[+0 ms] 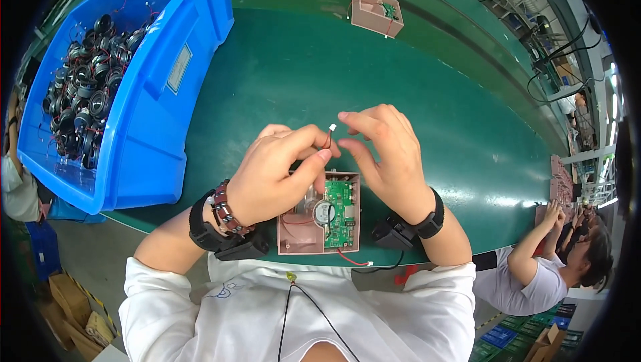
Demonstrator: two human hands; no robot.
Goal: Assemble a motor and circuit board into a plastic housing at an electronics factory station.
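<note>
Between the thumb and forefinger of my left hand (270, 172) is a thin dark-and-red wire lead (328, 140), its white plug (332, 127) sticking up past the fingertips. My right hand (394, 158) is just right of the plug, thumb and forefinger apart, holding nothing. Below both hands lies an open pinkish-beige housing (300, 250) with a green circuit board (342, 228) in its right part. A round silver speaker (324, 212) shows at the board's left edge; my left hand partly covers that area. A red lead (350, 258) with a white plug hangs over the housing's near edge.
At the left stands a large blue bin (150, 122) filled with small black speakers (87, 88). Another beige housing (374, 18) sits at the far side of the green table (267, 62). Further right, another person (534, 275) works beside stacked housings (559, 182).
</note>
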